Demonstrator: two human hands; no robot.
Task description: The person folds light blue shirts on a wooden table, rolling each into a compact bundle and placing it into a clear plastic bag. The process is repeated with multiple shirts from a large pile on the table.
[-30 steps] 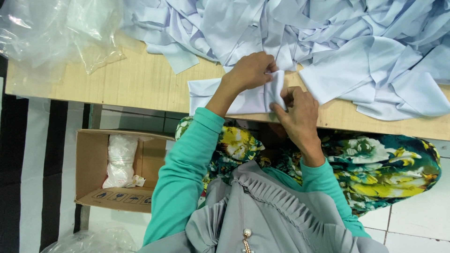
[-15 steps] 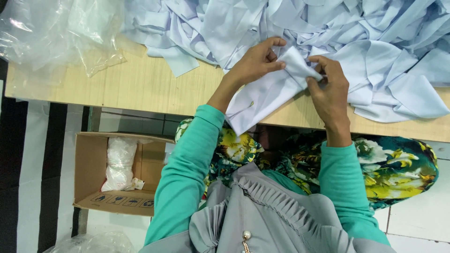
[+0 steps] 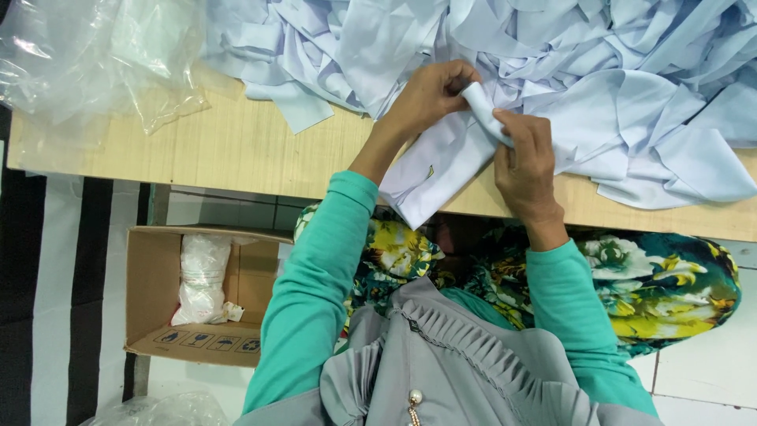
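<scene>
My left hand [image 3: 430,96] and my right hand [image 3: 524,162] both grip one pale blue fabric piece [image 3: 441,170]. Its upper end is rolled between my fingers, and its lower corner hangs over the front edge of the wooden table [image 3: 236,150]. A big heap of pale blue fabric pieces [image 3: 631,87] covers the far side of the table, right behind my hands. My sleeves are teal.
Crumpled clear plastic bags [image 3: 95,63] lie on the table's left end. Under the table at the left stands an open cardboard box [image 3: 150,308] holding a white bag [image 3: 201,276]. More clear plastic [image 3: 158,410] lies on the floor below it.
My hands lifted the fabric piece off the table edge and moved it up toward the heap. The flat folded piece is now rolled at its top, with one corner hanging down.
</scene>
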